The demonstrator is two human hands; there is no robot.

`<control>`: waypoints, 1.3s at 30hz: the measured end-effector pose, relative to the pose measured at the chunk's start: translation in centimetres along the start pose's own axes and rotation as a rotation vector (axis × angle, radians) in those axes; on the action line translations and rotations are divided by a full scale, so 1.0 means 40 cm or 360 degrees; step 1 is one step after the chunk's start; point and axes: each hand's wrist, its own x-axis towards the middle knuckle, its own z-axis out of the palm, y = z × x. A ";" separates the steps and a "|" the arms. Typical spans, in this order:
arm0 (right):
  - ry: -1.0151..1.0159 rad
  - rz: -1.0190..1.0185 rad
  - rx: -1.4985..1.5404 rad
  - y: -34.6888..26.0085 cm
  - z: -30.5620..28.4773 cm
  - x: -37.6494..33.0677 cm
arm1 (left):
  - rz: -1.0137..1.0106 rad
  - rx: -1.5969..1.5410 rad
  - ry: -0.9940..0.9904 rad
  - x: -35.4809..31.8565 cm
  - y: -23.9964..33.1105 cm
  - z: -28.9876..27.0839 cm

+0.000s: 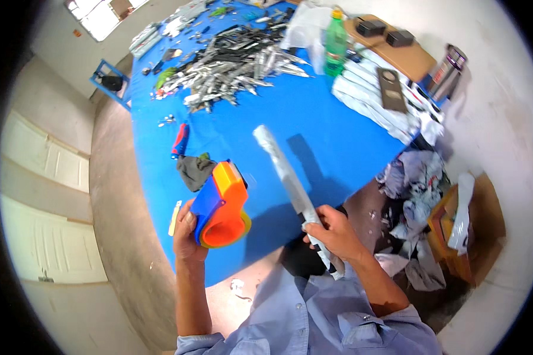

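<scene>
My left hand (186,234) grips an orange and blue tape dispenser (222,204), held up over the near edge of the blue table (314,124). My right hand (331,231) is closed around the lower end of a long knife wrapped in pale plastic film (290,177), whose far end points up and left over the table. The two hands are apart, the dispenser to the left of the wrapped knife.
A large heap of metal knives (237,59) covers the table's far part. A green bottle (336,42), folded white sheets (373,97), a dark cloth (194,170) and a red-blue tool (180,140) lie there too. Crumpled wrapping (411,189) and a cardboard box (474,231) sit on the floor at right.
</scene>
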 end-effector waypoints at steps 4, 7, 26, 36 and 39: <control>-0.0029 0.0009 0.0024 0.019 -0.009 -0.080 | -0.0140 0.0066 -0.0190 -0.037 -0.062 0.045; -0.0055 0.0010 0.0063 0.029 -0.011 -0.113 | -0.0165 0.0178 -0.0172 -0.060 -0.063 0.109; -0.0038 -0.0187 0.0028 0.060 -0.039 -0.154 | -0.0228 0.0978 -0.0298 -0.107 -0.064 0.167; 0.0007 -0.0442 -0.0180 0.060 -0.034 -0.160 | -0.0071 0.1273 -0.0398 -0.129 -0.050 0.195; -0.0068 -0.0457 0.0154 0.066 -0.032 -0.163 | -0.0033 0.1265 -0.0411 -0.131 -0.056 0.194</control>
